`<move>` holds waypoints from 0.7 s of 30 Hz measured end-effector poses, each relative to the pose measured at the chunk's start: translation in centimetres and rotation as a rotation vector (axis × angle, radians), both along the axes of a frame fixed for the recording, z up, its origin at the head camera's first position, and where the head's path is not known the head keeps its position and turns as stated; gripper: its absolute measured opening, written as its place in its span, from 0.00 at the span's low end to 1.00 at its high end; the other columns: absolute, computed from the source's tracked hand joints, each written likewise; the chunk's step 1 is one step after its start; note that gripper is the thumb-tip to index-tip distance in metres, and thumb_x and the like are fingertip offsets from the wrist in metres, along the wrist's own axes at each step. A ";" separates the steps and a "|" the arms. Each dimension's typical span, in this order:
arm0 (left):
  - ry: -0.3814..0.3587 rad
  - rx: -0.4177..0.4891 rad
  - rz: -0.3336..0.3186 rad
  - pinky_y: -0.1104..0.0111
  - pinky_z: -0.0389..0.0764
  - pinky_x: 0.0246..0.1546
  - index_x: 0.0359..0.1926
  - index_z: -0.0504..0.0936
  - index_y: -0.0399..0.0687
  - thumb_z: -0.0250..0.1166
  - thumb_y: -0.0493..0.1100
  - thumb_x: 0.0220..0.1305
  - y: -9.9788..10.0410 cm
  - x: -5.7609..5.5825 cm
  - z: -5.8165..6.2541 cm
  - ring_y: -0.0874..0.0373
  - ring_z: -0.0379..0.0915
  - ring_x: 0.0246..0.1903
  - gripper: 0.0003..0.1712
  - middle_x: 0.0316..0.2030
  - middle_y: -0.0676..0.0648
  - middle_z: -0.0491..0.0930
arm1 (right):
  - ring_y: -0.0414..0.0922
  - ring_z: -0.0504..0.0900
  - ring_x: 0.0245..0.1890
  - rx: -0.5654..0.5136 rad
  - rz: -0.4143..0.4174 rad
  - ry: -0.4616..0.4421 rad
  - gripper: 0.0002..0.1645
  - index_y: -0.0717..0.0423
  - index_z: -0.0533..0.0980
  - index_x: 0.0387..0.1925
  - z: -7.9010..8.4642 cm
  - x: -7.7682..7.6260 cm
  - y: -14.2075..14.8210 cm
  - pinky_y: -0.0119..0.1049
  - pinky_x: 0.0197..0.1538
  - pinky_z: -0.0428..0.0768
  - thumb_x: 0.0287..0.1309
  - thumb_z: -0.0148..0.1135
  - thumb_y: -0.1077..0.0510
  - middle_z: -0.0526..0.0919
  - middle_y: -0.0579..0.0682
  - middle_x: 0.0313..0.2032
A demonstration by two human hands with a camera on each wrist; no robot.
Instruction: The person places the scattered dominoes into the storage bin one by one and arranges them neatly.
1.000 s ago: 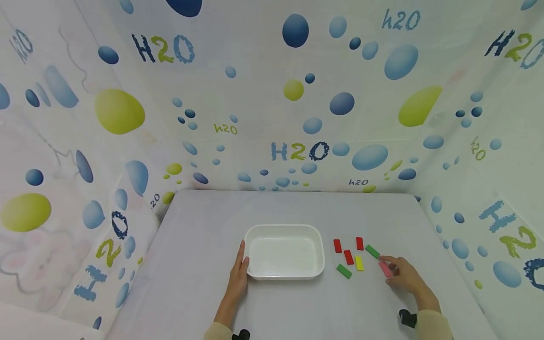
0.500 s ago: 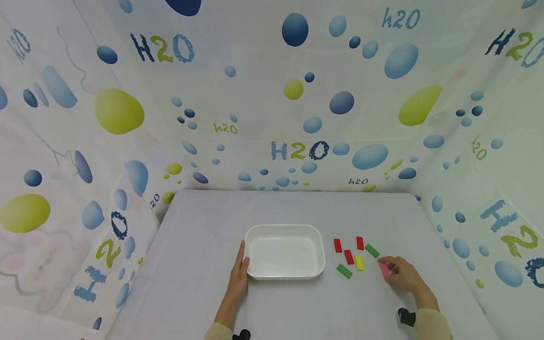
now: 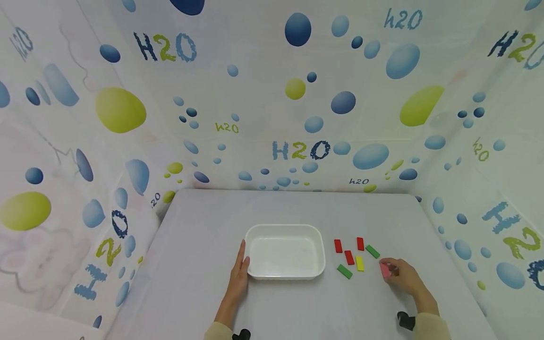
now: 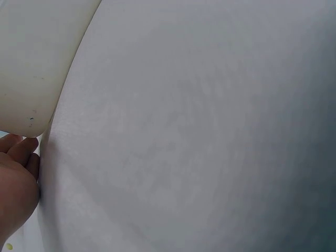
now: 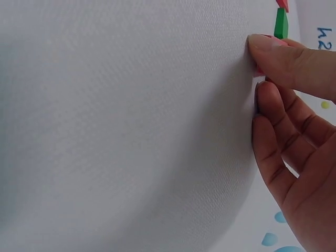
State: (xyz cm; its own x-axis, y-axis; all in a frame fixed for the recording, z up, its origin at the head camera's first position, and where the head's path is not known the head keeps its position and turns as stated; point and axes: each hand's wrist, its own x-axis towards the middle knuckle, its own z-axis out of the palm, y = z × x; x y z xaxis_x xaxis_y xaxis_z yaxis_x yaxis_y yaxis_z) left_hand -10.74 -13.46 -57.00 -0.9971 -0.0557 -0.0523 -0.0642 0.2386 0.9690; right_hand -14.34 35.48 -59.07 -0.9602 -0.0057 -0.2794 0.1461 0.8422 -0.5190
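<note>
A white rectangular tray (image 3: pixel 284 277) stands in the middle of the table with nothing inside. My left hand (image 3: pixel 238 278) rests along its left side, fingers fairly straight; in the left wrist view the fingertips meet the tray's corner. To the right of the tray my right hand (image 3: pixel 405 278) pinches a small flat pink block (image 3: pixel 385 270) between thumb and fingers, low over the tabletop. In the right wrist view the thumb covers most of this block. Just beyond it lies a green block (image 3: pixel 372 251).
Between tray and right hand lie more flat blocks: a yellow one (image 3: pixel 360 263), another green one (image 3: pixel 344 271) and three red ones, the nearest red block (image 3: pixel 349 257) beside the yellow. A patterned curtain (image 3: pixel 255 94) rises behind the white table (image 3: pixel 204 222).
My right fingers have closed in on the pink block, which has shifted very slightly. The left hand and the tray stay where they were.
</note>
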 end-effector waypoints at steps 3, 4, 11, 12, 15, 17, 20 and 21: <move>0.001 0.008 -0.002 0.45 0.44 0.76 0.77 0.46 0.46 0.40 0.41 0.78 0.0 0.0 0.0 0.41 0.38 0.76 0.31 0.77 0.40 0.44 | 0.52 0.76 0.42 0.003 -0.008 0.001 0.29 0.57 0.74 0.59 0.2 0.1 -0.2 0.51 0.45 0.82 0.53 0.70 0.63 0.79 0.61 0.45; 0.002 0.010 -0.004 0.45 0.43 0.76 0.77 0.46 0.46 0.40 0.41 0.78 0.0 0.0 0.0 0.41 0.38 0.76 0.31 0.77 0.40 0.44 | 0.53 0.77 0.43 0.003 -0.014 0.002 0.29 0.58 0.74 0.59 0.3 0.2 -0.3 0.51 0.46 0.82 0.54 0.69 0.63 0.79 0.61 0.46; -0.008 0.011 -0.010 0.46 0.43 0.76 0.78 0.44 0.46 0.40 0.41 0.78 -0.1 0.0 0.0 0.42 0.36 0.77 0.32 0.78 0.41 0.42 | 0.56 0.79 0.44 -0.013 -0.067 0.025 0.30 0.62 0.71 0.62 0.2 0.6 -0.5 0.51 0.45 0.82 0.56 0.64 0.65 0.78 0.66 0.48; -0.009 0.009 -0.011 0.46 0.43 0.76 0.78 0.44 0.46 0.40 0.41 0.78 -0.1 0.0 0.0 0.42 0.36 0.77 0.32 0.78 0.41 0.42 | 0.56 0.79 0.44 -0.013 -0.073 0.032 0.31 0.62 0.70 0.62 0.2 0.7 -0.5 0.51 0.45 0.82 0.56 0.64 0.65 0.78 0.66 0.48; -0.012 0.010 -0.011 0.45 0.43 0.76 0.78 0.44 0.45 0.40 0.41 0.78 -0.1 -0.1 -0.2 0.41 0.36 0.77 0.32 0.78 0.40 0.42 | 0.56 0.78 0.43 -0.010 -0.084 0.080 0.31 0.64 0.69 0.62 0.1 0.9 -0.5 0.49 0.44 0.82 0.55 0.63 0.66 0.79 0.67 0.46; -0.010 0.017 -0.008 0.44 0.43 0.75 0.78 0.44 0.45 0.41 0.40 0.78 -0.2 -0.3 -0.7 0.40 0.36 0.76 0.32 0.77 0.39 0.42 | 0.55 0.77 0.42 -0.008 -0.088 0.125 0.31 0.64 0.69 0.62 0.1 1.0 -0.6 0.48 0.42 0.81 0.55 0.63 0.67 0.78 0.67 0.45; -0.005 0.023 0.005 0.43 0.42 0.75 0.78 0.44 0.49 0.41 0.42 0.78 -0.3 -0.6 -2.1 0.40 0.36 0.77 0.32 0.78 0.41 0.42 | 0.55 0.77 0.41 -0.002 -0.091 0.205 0.31 0.65 0.69 0.62 0.4 1.1 -1.0 0.47 0.42 0.81 0.54 0.61 0.69 0.78 0.66 0.42; -0.005 0.019 0.010 0.44 0.41 0.75 0.78 0.44 0.51 0.41 0.43 0.78 -0.3 -0.8 -2.7 0.41 0.36 0.77 0.32 0.78 0.42 0.42 | 0.55 0.77 0.41 -0.002 -0.093 0.226 0.31 0.65 0.69 0.62 0.6 1.1 -1.1 0.48 0.42 0.81 0.55 0.61 0.70 0.78 0.66 0.42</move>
State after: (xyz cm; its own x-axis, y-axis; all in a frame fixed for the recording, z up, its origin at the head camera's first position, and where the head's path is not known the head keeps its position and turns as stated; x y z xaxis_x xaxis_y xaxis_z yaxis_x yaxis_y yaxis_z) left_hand -11.51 -13.77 -59.70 -0.9962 -0.0641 -0.0588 -0.0715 0.2190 0.9731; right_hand -13.25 34.35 -58.48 -0.9947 0.0852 -0.0571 0.1026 0.8295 -0.5490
